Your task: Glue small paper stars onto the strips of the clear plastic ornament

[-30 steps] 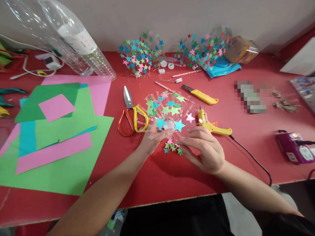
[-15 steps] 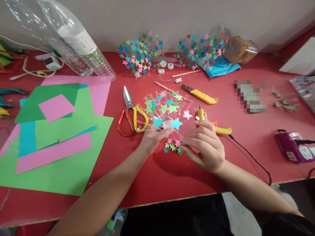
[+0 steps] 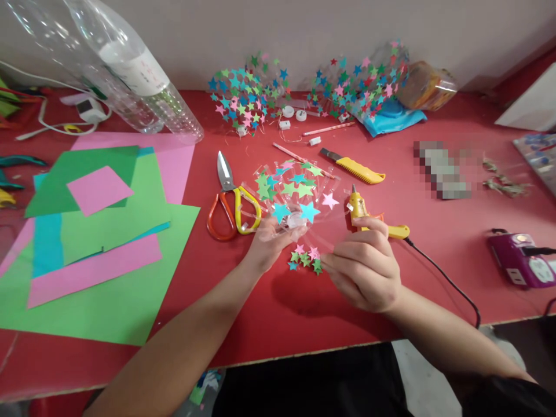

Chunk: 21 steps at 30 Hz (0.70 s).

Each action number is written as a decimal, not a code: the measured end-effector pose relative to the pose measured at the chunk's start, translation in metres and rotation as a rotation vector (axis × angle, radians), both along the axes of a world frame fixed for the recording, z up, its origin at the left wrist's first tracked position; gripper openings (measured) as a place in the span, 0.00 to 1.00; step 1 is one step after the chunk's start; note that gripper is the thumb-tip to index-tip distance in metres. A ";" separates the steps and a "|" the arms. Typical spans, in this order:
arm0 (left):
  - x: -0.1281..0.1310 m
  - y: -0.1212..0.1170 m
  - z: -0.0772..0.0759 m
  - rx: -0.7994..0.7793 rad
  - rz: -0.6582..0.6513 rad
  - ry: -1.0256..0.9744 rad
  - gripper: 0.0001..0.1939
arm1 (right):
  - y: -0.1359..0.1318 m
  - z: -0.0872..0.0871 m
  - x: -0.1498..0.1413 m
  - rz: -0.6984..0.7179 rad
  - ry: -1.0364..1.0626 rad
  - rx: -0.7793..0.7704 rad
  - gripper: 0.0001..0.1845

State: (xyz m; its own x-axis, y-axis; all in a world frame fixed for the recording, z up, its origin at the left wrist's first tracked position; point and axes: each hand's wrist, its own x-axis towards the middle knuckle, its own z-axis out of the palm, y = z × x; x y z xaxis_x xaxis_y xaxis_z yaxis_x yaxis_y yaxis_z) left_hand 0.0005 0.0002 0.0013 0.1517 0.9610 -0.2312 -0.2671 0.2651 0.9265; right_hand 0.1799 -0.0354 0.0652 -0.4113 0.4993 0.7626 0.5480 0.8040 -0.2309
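My left hand (image 3: 273, 237) is closed around the base of a clear plastic piece cut into strips (image 3: 296, 220), with blue, green and pink paper stars stuck on it. My right hand (image 3: 365, 263) pinches the end of one clear strip at the lower right of that piece. Small loose paper stars (image 3: 306, 258) in pink, green and blue lie on the table just left of my right fingertips. Behind my right hand lies a yellow glue gun (image 3: 357, 204), its nozzle pointing away from me. Scissors (image 3: 234, 211) with red and yellow handles rest left of the starred piece.
Coloured paper sheets (image 3: 130, 301) cover the left side. Tall clear plastic bottles (image 3: 139, 75) lean behind them. Two star-covered plastic pieces (image 3: 241, 98) stand at the wall. A yellow utility knife (image 3: 358, 171) and a purple power adapter (image 3: 521, 260) lie to the right; the glue gun's black cord (image 3: 447, 286) trails forward.
My right hand has moved slightly down and right, drawing the clear strip out toward me. The starred piece has turned a little in my left hand.
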 end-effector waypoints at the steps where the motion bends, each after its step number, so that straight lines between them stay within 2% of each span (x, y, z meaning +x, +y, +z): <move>1: 0.000 0.000 0.001 -0.007 0.003 -0.003 0.16 | 0.001 -0.001 -0.001 0.005 0.008 -0.015 0.07; 3: 0.001 0.000 0.002 -0.021 -0.001 -0.008 0.17 | 0.003 -0.002 -0.002 0.028 0.033 -0.056 0.06; 8: 0.001 0.002 0.005 -0.037 -0.014 -0.036 0.20 | 0.007 -0.006 -0.004 0.058 0.049 -0.114 0.16; 14: 0.002 0.001 0.009 -0.047 -0.040 -0.038 0.21 | 0.007 -0.006 -0.005 0.014 -0.040 -0.094 0.08; 21: 0.000 -0.001 0.008 -0.082 -0.072 0.101 0.21 | 0.004 -0.004 -0.005 0.026 -0.011 -0.060 0.03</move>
